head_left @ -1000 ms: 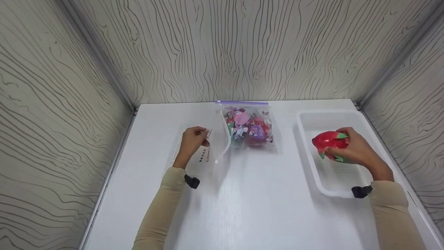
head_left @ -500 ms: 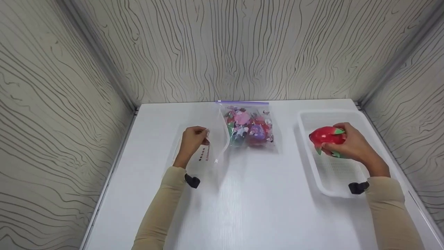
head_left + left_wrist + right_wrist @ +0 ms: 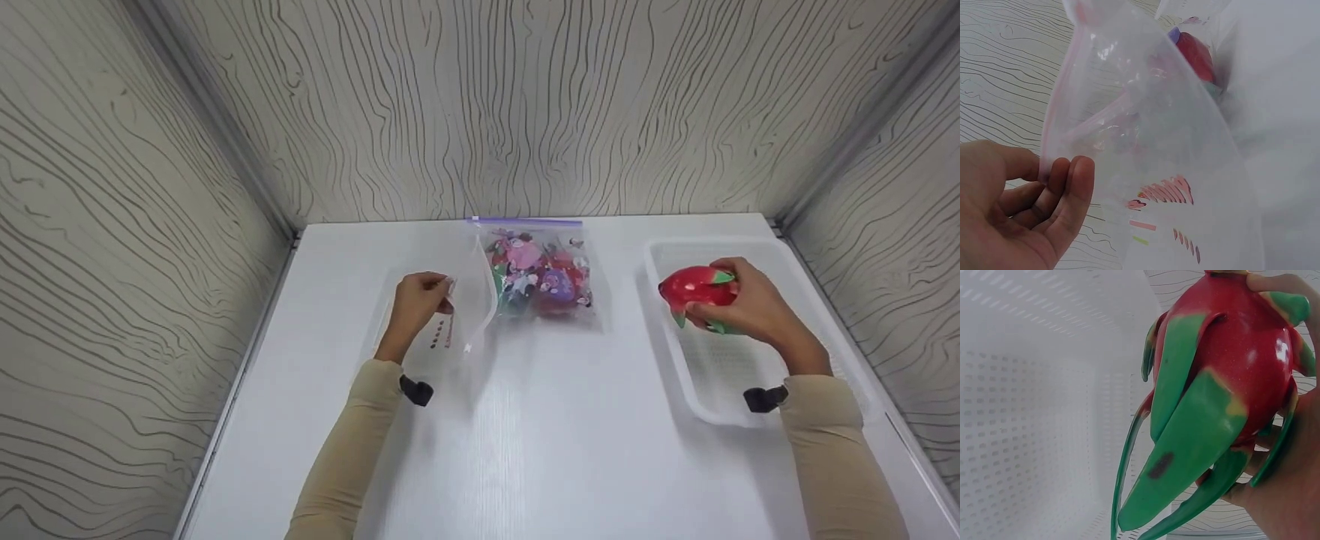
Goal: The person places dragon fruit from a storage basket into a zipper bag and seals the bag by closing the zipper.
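My left hand (image 3: 415, 311) pinches the rim of a clear zip bag (image 3: 1185, 140) between thumb and fingertips. The bag's mouth gapes toward the right, and red and dark printed marks show on its side. My right hand (image 3: 757, 311) grips a red dragon fruit (image 3: 1235, 349) with green leaf tips, thumb on the near side and fingers round the far side. It is held above the white basket (image 3: 679, 367), near the basket's left part. In the right wrist view the green leaves hang toward the basket's perforated wall.
A filled zip bag (image 3: 555, 285) with a purple slider strip and cartoon prints lies near the back of the white table (image 3: 495, 465), just right of the held bag. Red and green items show through it. A wood-patterned panel (image 3: 495, 112) rises behind the table.
My right hand has carried the dragon fruit a little left and toward the back, over the basket. The left hand stays in place, holding the bag's rim.
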`<state>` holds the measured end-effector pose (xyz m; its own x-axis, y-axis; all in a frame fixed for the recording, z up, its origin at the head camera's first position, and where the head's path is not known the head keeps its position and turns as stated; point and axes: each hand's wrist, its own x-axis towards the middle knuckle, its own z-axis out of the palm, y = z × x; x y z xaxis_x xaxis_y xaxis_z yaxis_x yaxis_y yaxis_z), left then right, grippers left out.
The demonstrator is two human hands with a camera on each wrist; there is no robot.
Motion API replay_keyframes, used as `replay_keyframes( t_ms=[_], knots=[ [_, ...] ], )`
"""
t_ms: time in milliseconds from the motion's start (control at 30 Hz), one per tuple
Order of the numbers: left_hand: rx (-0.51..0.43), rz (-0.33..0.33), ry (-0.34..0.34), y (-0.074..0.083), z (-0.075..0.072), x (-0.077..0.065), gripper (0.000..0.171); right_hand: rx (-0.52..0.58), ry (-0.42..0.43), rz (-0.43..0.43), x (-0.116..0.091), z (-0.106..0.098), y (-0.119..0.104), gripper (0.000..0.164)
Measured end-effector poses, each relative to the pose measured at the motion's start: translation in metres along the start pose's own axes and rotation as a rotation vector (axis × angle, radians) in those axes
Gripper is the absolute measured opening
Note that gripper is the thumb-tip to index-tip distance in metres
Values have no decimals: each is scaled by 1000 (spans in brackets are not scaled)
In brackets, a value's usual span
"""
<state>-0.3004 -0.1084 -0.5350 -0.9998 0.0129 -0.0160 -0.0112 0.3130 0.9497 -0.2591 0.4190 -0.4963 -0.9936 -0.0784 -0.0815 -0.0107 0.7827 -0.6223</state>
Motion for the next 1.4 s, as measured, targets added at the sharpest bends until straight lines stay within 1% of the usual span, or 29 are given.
replay_keyframes(
  t_ms=[133,333,467,633,867,1067,1400],
  knots=[
    [3,3,-3,0,1,0,27,3,9,-8,0,2,-3,101],
    [19,-23,-6,2,1,-2,29,2,41,-45,0,4,-5,95],
    [36,-32,0,2,1,-2,29,5,40,-43,2,5,-7,96],
    [43,-41,-10,2,2,-2,30,12,33,-40,4,6,-12,97],
    [43,-27,-2,2,2,-1,28,22,23,-32,8,7,-18,100],
    [46,-36,-2,3,2,-1,28,13,27,-22,11,9,-23,101],
    [24,-27,2,4,3,-1,27,44,56,-65,14,12,-31,97]
  ],
)
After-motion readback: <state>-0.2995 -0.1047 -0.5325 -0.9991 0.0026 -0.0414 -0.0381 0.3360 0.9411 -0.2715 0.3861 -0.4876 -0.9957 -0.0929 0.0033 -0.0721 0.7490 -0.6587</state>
